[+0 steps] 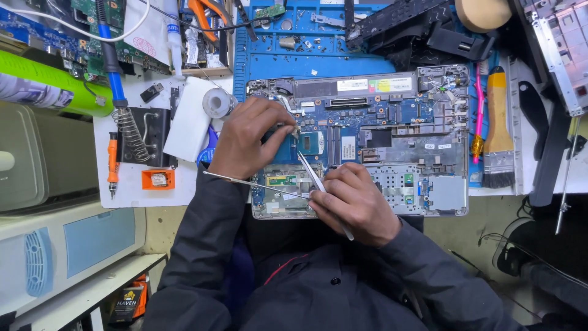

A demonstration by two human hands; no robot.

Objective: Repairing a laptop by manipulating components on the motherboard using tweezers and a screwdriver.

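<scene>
Tweezers (pixel 318 184) in right hand (pixel 355 202), pinched mid-shaft, tips down on laptop board (pixel 392 122) near chip (pixel 309 144). Left hand (pixel 248 138) rests on board's left end, fingertips closed on small part at tweezer tips; what part, cannot tell. Board lies open on bench, brush (pixel 499 135) to right. Judged fragile, stiff; best held by edges.

Bare motherboard (pixel 422 147) right of hands; paintbrush (pixel 498 132) beyond.

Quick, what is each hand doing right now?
Left hand: fingers pinched on the laptop board, holding something too small to tell.
Right hand: closed on metal tweezers.
</scene>
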